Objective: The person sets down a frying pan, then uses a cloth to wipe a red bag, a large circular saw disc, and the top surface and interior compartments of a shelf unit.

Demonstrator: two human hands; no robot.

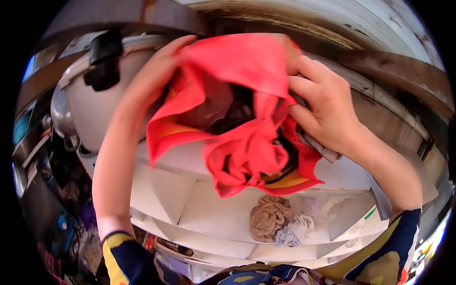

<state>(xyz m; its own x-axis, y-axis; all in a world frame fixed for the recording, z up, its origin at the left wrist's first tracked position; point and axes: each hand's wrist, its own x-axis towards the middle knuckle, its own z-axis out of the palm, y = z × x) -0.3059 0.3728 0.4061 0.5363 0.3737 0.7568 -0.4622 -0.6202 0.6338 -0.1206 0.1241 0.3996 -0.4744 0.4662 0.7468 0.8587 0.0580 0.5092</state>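
Both arms of the person are raised and bent, forming an arch around a red bag (240, 54), which is held up in front of white shelves (213, 211). The right hand (327, 97) grips the bag's right edge with curled fingers. The left hand (166, 61) is at its upper left side; its fingers are mostly hidden, so I cannot tell its grip. A large metal pot (97, 114) stands at the left, and wooden beams (399, 73) cross above.
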